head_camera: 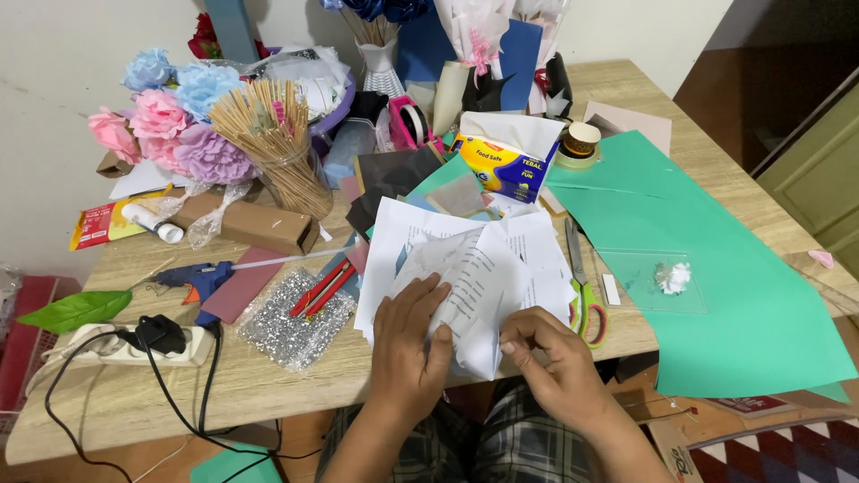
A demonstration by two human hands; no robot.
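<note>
Fingers of the left hand [413, 344] press flat on the printed paper sheet [483, 268] at the table's [268, 385] near edge; the right hand [550, 358] pinches its lower corner. Scissors [583, 286] lie at three o'clock, green card [716, 268] beyond.

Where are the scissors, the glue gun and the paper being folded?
scissors [583, 291]: head view, near the pivot above the green handles.
glue gun [199, 280]: head view, blue body.
paper [483, 268]: head view, creased white middle.

Both hands, left [412, 335] and right [555, 358], are bare with sleeveless forearms; dark plaid trousers cover the lap.
</note>
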